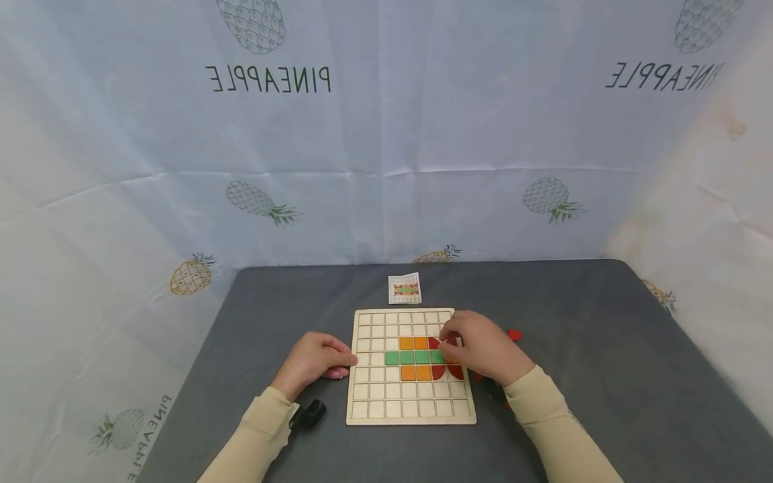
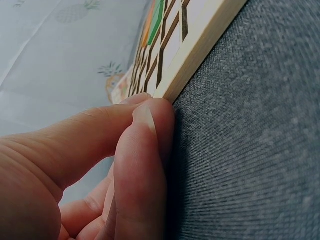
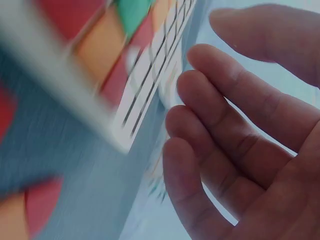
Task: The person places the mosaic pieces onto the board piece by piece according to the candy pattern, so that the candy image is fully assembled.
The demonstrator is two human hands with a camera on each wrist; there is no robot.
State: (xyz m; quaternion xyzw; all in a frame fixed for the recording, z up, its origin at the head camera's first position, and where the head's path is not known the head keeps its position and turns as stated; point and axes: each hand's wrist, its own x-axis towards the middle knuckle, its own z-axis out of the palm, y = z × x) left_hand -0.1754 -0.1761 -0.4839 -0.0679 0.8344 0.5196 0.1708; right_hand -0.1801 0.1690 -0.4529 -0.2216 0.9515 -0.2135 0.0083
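Note:
A pale wooden grid board (image 1: 377, 392) lies on the dark table. My left hand (image 1: 314, 359) is at its left edge; in the left wrist view the thumb and index finger (image 2: 142, 150) pinch the board's rim (image 2: 200, 55). Green squares (image 1: 407, 358) form a row across the grid, with orange squares (image 1: 408, 373) above and below. Rounded red pieces (image 1: 455, 371) sit toward the right side. Over the board's right part hovers my right hand (image 1: 483, 342). Its thumb stands apart from loosely bent fingers (image 3: 240, 120), nothing visible between them. It hides some of the right-hand cells.
A small printed pattern card (image 1: 404, 288) lies just behind the board. Loose red pieces (image 1: 514, 334) lie right of the board, partly under my right forearm; the right wrist view shows a loose orange-and-red piece (image 3: 42, 205). Pineapple-print cloth (image 1: 386, 134) hangs behind the table.

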